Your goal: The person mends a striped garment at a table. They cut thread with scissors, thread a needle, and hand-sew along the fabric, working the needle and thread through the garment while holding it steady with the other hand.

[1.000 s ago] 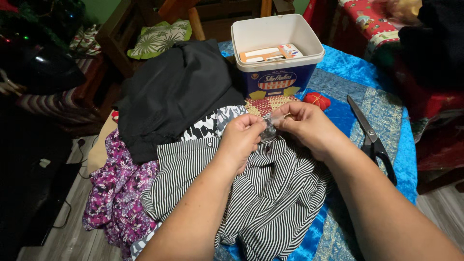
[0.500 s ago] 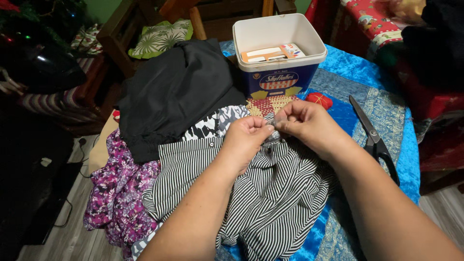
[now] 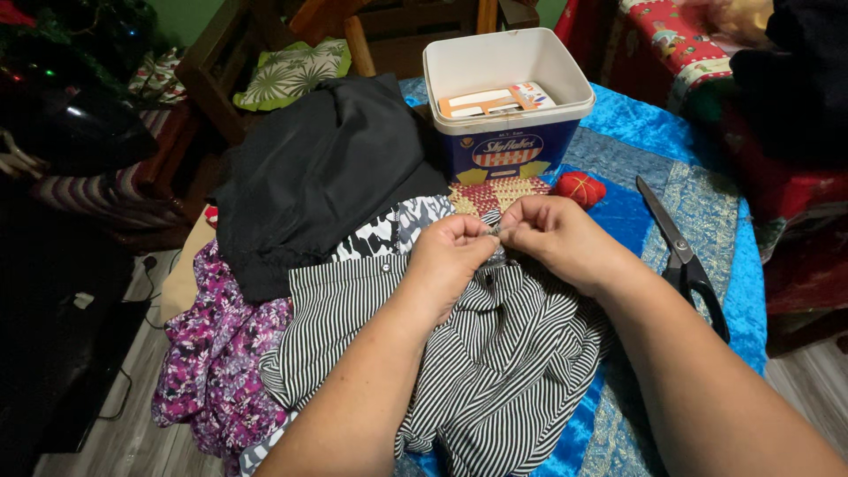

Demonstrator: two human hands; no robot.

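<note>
Striped black-and-white cloth, a garment [image 3: 459, 353], lies bunched at the near middle of the tabletop, which is covered by a shiny blue cloth [image 3: 698, 221]; above its upper edge the left hand [image 3: 450, 256] and the right hand [image 3: 556, 238] are drawn together, fingertips pinched on a small, pale, see-through item [image 3: 495, 231] held between them, too small to tell apart. By the look of it, the work stands at an early point: the striped garment lies unfolded under the hands, and no stitching or cutting on it can be made out. Black-handled scissors [image 3: 685, 256] lie untouched near the right edge, well apart from both hands. A small red round cushion [image 3: 580, 187] sits just beyond the right hand, and a white-and-blue tub [image 3: 508, 97] holding cards stands at the far edge. Black fabric [image 3: 327, 168], a black-and-white patterned piece [image 3: 389, 228] and purple flowered cloth [image 3: 216, 371] pile up along the left edge
</note>
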